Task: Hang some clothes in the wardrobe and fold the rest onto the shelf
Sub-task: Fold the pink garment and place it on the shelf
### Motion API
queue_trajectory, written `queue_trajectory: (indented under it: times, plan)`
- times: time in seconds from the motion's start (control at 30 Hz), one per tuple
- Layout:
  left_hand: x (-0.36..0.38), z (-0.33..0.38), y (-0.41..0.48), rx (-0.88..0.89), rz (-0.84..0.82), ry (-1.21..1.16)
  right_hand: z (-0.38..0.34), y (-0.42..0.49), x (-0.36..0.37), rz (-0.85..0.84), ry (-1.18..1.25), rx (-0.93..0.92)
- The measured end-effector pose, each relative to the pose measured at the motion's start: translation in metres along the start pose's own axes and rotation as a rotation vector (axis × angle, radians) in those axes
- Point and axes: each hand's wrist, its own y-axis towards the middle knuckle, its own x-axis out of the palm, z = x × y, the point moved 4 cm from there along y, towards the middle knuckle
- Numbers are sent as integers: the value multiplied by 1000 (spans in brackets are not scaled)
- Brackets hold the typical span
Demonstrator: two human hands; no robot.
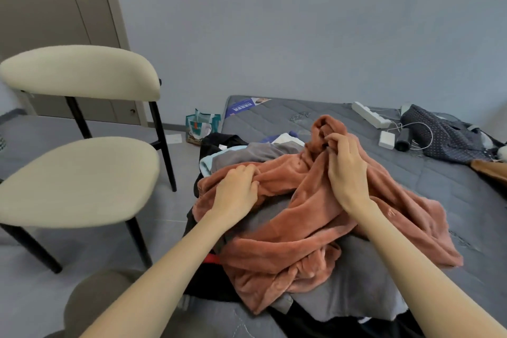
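Observation:
A rust-orange fleece garment [310, 230] lies crumpled on top of a pile of clothes at the near corner of a grey mattress [450, 200]. My left hand [237, 191] grips a fold at its left edge. My right hand [347, 170] pinches a bunched part of it and lifts that part above the pile. Under the fleece lie grey garments [354, 296], a black one [219, 143] and a pale blue one [205, 163]. No wardrobe, shelf or hanger shows.
A cream chair with black legs [79, 181] stands on the floor to the left. A tissue pack [201, 126] sits by the mattress corner. At the far right lie a power strip [371, 114], a charger [386, 140] and a dotted dark garment [444, 134]. A door [55, 8] is at the upper left.

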Motion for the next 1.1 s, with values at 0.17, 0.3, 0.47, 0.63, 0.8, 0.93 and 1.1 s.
queue_trajectory:
  times: [0.17,0.3,0.47,0.63,0.8,0.93,1.1]
  plan:
    - [-82,-46,3,-243,266,-88,-98,38,15,-53,180,-242]
    - [-163,-89,-16,-402,520,-141,-191,70,40,-17,325,-485]
    - [-257,-125,-63,-489,763,-138,-288,107,85,-67,562,-548]
    - [-302,-142,-117,-534,710,63,-327,90,126,-161,831,-443]
    - [-278,-146,-162,-559,60,-159,-324,34,151,-344,987,-429]
    - [-257,-170,-174,-690,139,-230,-316,-13,153,-469,1009,-521]
    - [-221,-224,-175,-1045,410,-328,-316,-42,137,-636,1160,-478]
